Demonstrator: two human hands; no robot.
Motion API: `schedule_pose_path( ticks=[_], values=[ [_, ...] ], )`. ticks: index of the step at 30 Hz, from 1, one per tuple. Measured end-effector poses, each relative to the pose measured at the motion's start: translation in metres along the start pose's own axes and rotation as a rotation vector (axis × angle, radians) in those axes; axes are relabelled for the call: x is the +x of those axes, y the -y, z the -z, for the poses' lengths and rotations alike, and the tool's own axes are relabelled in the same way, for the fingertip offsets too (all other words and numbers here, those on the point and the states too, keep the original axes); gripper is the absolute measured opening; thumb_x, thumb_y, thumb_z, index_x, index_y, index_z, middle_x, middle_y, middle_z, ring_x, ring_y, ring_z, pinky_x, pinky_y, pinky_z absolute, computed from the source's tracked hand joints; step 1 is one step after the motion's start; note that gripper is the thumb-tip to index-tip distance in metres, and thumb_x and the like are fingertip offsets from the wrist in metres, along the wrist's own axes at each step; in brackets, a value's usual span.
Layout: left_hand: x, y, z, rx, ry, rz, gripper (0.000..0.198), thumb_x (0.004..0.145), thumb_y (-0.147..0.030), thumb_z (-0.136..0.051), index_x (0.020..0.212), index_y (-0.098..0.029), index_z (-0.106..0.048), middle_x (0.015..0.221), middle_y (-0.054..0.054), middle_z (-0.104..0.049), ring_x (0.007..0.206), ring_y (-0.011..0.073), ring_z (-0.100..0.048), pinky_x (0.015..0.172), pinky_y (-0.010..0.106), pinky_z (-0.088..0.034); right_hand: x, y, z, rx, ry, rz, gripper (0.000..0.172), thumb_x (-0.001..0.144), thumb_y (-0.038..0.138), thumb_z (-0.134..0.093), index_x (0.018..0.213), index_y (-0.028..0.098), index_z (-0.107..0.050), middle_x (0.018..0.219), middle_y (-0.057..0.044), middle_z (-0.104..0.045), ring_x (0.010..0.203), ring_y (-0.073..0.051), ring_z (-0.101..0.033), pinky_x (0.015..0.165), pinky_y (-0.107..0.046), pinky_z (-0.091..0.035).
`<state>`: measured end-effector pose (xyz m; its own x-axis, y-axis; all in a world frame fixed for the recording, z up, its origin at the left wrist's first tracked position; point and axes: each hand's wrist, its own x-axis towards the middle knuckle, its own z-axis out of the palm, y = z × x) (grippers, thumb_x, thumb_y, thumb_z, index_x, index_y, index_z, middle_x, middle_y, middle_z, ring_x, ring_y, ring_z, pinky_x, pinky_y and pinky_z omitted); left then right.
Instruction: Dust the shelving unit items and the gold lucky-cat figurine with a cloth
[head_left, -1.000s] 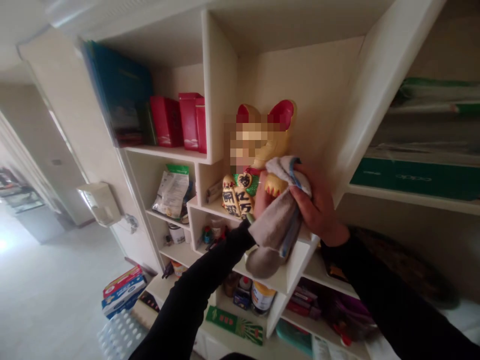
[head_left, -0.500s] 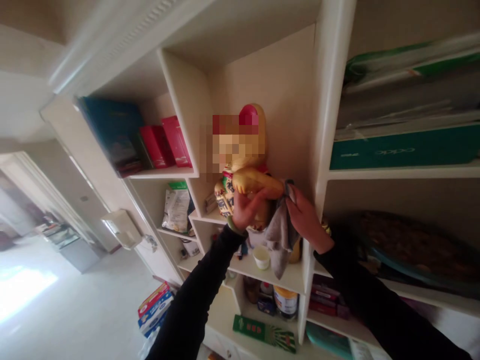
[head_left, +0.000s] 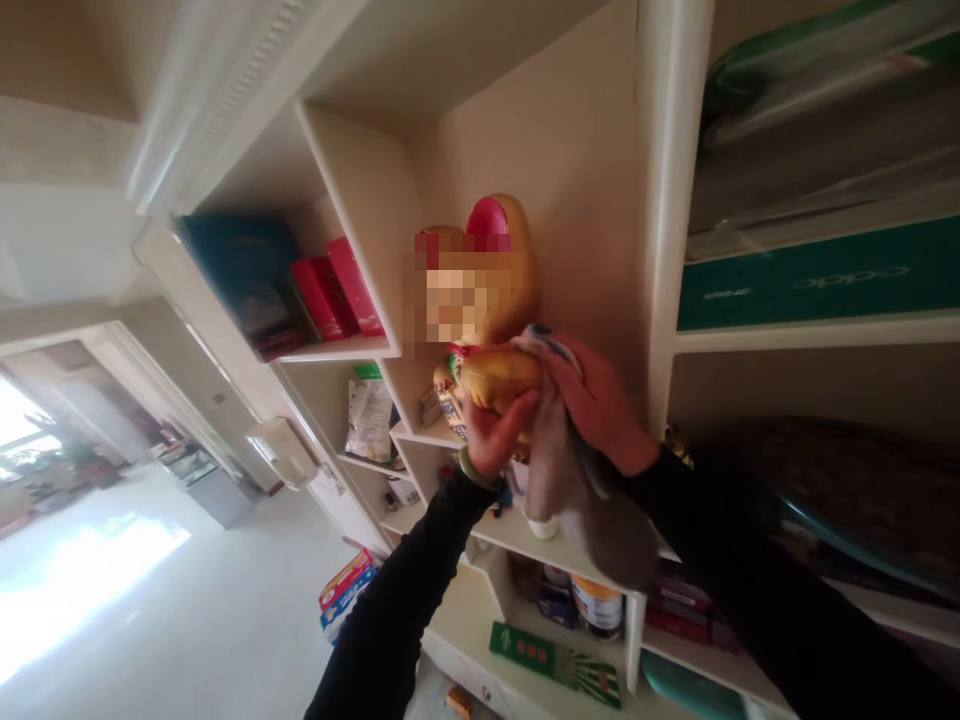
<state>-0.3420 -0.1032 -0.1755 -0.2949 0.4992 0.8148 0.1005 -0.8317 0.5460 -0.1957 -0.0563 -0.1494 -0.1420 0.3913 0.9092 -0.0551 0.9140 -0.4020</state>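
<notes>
1. The gold cat figurine is in the tall upper compartment of your white shelf unit, its pink-lined ear upright and its front angled toward the left. (Its base is hidden, so you can't tell how it rests.)
2. Your left hand is curled under the cat's bent arm, thumb along the underside and other fingers mostly out of sight; it looks to have hold of the arm, steadying it.
3. Your right hand is closed over the grey cloth, pressing its top folds onto the arm's inner end, while a loose, blurred tail hangs below.
4. Half a second ago the cloth sat farther out, with a longer stretch of arm bare. It has since shifted toward the paw, so you seem to be working a new part of that limb; your left hand's hold is much the same.
5. Below the cloth's tail, a pale cup stands on the next shelf, close enough that a wide swing might catch it.
6. Farther off, red boxes stand to the left, a green box lies lower down, and a teal box fills the shelf to the right.
</notes>
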Motion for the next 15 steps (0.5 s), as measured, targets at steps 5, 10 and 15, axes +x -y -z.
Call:
schedule_pose_path(
  ticks=[5,10,15],
  values=[
    [0.000,-0.006,-0.005,0.005,-0.061,0.064,0.064,0.071,-0.062,-0.101,0.116,-0.024,-0.079,0.105,0.010,-0.084,0.117,0.0312,-0.081,0.106,0.043,-0.067,-0.042,-0.039,-0.014,-0.036,-0.208,-0.168,0.053,0.115,0.056,-0.043,0.150,0.023,-0.066,0.151,-0.016,-0.073,0.144,-0.027,-0.068,0.124,-0.048,-0.054],
    [0.001,-0.006,-0.009,0.020,-0.120,0.044,0.081,0.065,-0.073,-0.100,0.125,-0.023,-0.077,0.115,0.012,-0.084,0.123,0.0330,-0.079,0.104,0.043,-0.066,-0.072,-0.069,-0.029,0.015,-0.322,-0.335,0.058,0.113,0.061,-0.042,0.149,0.023,-0.067,0.152,-0.018,-0.073,0.145,-0.031,-0.068,0.125,-0.056,-0.055],
    [-0.001,0.003,-0.006,0.069,-0.201,0.019,0.064,0.069,-0.069,-0.100,0.110,-0.023,-0.081,0.101,0.007,-0.085,0.103,0.0261,-0.084,0.092,0.034,-0.068,-0.018,-0.078,-0.025,0.005,-0.350,-0.261,0.063,0.116,0.058,-0.037,0.167,0.025,-0.053,0.173,-0.011,-0.055,0.166,-0.026,-0.046,0.138,-0.056,-0.039]
  ],
)
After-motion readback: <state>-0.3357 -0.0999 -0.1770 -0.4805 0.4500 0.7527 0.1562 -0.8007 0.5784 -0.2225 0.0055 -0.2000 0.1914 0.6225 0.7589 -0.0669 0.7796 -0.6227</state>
